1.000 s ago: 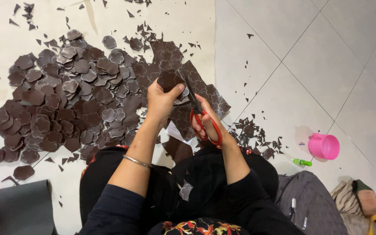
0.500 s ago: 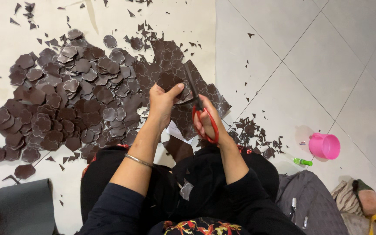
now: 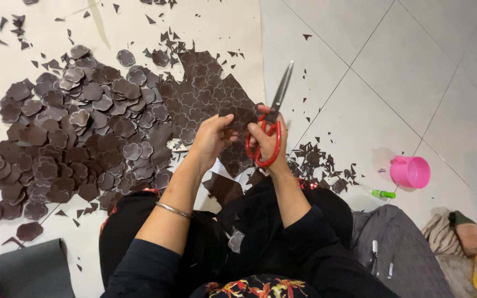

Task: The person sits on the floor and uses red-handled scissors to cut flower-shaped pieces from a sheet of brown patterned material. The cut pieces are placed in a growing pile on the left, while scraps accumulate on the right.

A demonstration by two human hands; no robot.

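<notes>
My left hand (image 3: 212, 136) pinches a small dark brown cut-out piece (image 3: 237, 117) above my lap. My right hand (image 3: 268, 139) grips red-handled scissors (image 3: 271, 120), whose steel blades point up and away, nearly closed, beside the piece. Below and beyond my hands lies a dark brown sheet (image 3: 208, 94) stamped with flower outlines. To the left spreads a big pile of cut flower-shaped pieces (image 3: 73, 132) on pale paper (image 3: 40, 33).
Small dark offcuts (image 3: 318, 163) litter the white tiled floor (image 3: 393, 66) right of my knees. A pink cup (image 3: 410, 171) and a green marker (image 3: 383, 193) sit at the right. A grey bag (image 3: 404, 254) lies by my right leg, a dark folded sheet (image 3: 28, 267) at bottom left.
The scissors have come out of the cut and now point upward. My hands have shifted slightly right, with the piece held between them.
</notes>
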